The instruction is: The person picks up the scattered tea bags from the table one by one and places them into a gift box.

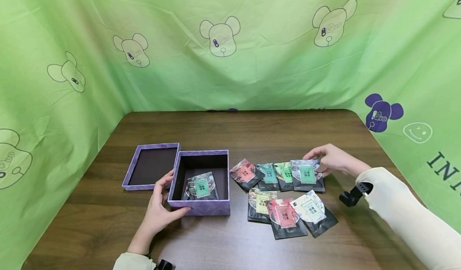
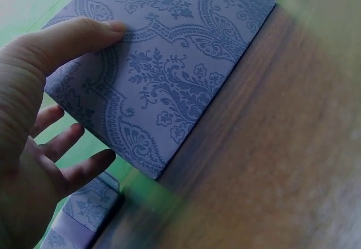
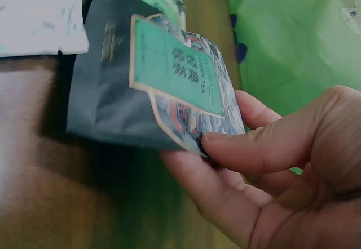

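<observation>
A purple patterned box (image 1: 205, 208) stands without its lid, a tea packet with a green label (image 1: 202, 188) lying inside. My left hand (image 1: 159, 206) holds the box by its near left corner, thumb on the front wall and fingers along the left side. In the left wrist view the thumb (image 2: 90, 38) lies flat against the patterned wall. At the right, my right hand (image 1: 329, 161) pinches the edge of a green tea packet (image 3: 177, 71) between thumb and fingers. That packet is tilted up in the right wrist view, and "GREEN TEA" shows on its label.
The purple lid (image 1: 153, 168) lies hollow side up, left of the box. Right of the box are several tea packets: red (image 1: 246, 174), teal (image 1: 268, 176), light green (image 1: 285, 175), yellow (image 1: 260, 204), a second red packet (image 1: 286, 218) and white (image 1: 313, 212). Green cloth (image 1: 230, 78) hangs behind the table.
</observation>
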A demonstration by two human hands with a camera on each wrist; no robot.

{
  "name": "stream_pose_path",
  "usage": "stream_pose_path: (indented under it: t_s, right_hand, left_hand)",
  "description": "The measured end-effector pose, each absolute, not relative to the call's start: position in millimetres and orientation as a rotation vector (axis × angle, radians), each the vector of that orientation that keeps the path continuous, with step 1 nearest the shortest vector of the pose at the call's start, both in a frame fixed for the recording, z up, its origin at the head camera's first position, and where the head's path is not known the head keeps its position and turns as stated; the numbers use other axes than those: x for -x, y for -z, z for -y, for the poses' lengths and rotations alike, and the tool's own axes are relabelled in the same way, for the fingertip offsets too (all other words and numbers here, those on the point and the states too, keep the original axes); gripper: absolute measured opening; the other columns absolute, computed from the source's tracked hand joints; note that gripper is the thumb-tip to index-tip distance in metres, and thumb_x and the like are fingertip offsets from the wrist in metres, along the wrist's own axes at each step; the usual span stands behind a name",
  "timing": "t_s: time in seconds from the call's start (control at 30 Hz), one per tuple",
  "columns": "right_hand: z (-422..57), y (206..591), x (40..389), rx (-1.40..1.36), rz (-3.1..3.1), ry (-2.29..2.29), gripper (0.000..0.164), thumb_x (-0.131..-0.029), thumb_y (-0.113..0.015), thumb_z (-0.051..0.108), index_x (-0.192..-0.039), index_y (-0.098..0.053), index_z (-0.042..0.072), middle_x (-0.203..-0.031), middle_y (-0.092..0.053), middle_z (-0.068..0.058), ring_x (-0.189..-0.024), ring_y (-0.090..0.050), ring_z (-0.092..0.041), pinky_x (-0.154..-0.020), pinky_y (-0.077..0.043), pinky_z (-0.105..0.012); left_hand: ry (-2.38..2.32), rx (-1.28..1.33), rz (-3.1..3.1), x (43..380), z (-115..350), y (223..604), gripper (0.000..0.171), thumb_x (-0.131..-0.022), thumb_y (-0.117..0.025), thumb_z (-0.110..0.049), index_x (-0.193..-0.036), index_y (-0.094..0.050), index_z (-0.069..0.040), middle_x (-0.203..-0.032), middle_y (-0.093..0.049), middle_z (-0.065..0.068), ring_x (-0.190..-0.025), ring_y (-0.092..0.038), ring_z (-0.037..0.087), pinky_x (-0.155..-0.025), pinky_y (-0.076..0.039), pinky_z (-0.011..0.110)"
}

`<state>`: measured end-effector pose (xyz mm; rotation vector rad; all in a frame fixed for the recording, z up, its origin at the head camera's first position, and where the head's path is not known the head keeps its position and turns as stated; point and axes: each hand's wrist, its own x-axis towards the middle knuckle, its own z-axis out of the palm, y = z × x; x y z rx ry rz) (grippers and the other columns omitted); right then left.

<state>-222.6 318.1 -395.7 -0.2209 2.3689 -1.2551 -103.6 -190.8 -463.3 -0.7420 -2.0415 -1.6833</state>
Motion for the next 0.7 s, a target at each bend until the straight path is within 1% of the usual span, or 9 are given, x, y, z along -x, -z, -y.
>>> stream_pose_path:
  t_s: [0.27,0.53,0.7]
  right_hand:
    - [-316.8,384.1,226.4,0.215,-2.338,1.317,0.06,-0.066,-0.054,-0.018,-0.125,-0.053,-0.019,-0.1,-0.064,-0.012,-0.075,-0.061,-0.018,-0.056,-0.057,-0.032]
    - [-305.4,370.2,227.0,0.234,-2.358,1.31,0.06,-0.064,-0.049,-0.019,-0.124,-0.055,-0.019,-0.106,-0.064,-0.018,-0.082,-0.061,-0.021,-0.06,-0.059,-0.035]
    - [-293.6,361.5,228.3,0.287,-2.372,1.3,0.056,-0.066,-0.049,-0.02,-0.122,-0.057,-0.017,-0.109,-0.063,-0.021,-0.084,-0.06,-0.022,-0.061,-0.059,-0.036]
  left_hand:
    - [1.668,0.724,2.062,103.3,191.3,463.1,0.092,-0.053,-0.085,0.022,-0.132,-0.039,0.013,-0.145,-0.037,0.034,-0.122,-0.049,0.015,-0.092,-0.046,0.017]
    - [1.66,0.71,2.064,103.9,190.9,463.3,0.092,-0.053,-0.086,0.021,-0.131,-0.039,0.013,-0.145,-0.037,0.034,-0.122,-0.049,0.015,-0.092,-0.046,0.016]
    - [1.659,0.717,2.057,103.7,190.9,463.9,0.091,-0.053,-0.086,0.021,-0.131,-0.04,0.013,-0.144,-0.037,0.035,-0.122,-0.05,0.015,-0.092,-0.046,0.017]
